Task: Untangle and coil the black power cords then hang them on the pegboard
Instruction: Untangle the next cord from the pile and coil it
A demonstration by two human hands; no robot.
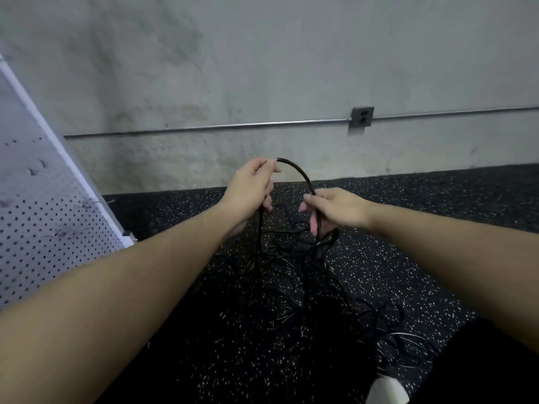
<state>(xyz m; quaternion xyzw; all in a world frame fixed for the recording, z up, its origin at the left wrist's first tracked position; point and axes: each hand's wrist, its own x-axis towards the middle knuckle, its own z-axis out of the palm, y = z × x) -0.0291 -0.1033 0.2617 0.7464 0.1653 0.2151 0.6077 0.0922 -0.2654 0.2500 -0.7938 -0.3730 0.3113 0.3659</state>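
A black power cord (300, 173) arches between my two hands above the floor. My left hand (250, 191) pinches the cord near the top of the arch, and a strand hangs down from that hand. My right hand (332, 208) grips the cord lower on the right, with more strands dropping from it. Below both hands a tangled heap of black cords (306, 272) spreads over the speckled floor. The white pegboard (43, 214) leans at the left, with a few hooks on it.
A concrete wall faces me, with a metal conduit (204, 128) and an outlet box (361, 118) on it. Black speckled rubber flooring (437, 228) runs to the wall. A white shoe tip (388, 390) shows at the bottom right.
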